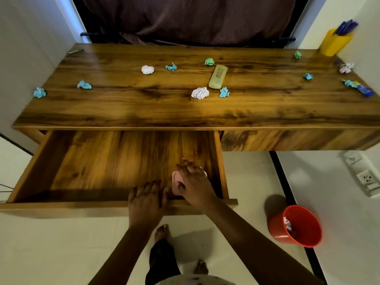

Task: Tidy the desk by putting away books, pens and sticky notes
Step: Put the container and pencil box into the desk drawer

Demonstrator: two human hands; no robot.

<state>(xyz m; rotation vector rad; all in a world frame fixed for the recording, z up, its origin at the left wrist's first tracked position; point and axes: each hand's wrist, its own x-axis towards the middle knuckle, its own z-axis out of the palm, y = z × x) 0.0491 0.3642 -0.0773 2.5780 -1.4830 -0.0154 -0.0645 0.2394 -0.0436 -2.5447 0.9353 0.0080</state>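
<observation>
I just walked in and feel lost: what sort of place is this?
Probably a study corner in a home: a wooden desk with an open drawer, a yellow pen holder full of pens, and a red bin on a tiled floor.

We note crumpled papers point(200, 93) on the desk point(144, 112), pen holder point(334, 44) far right, sticky-note pad point(175, 182) in drawer point(98, 161) below, bin point(296, 227) on floor point(61, 243).

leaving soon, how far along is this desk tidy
Partway. Done: pens stand in the cup, and the bin holds some paper. In hand: the right hand holds a pink pad inside the open drawer, left hand resting on its front. Left: crumpled notes across the desk, plus a yellow case and a blue tube.
</observation>
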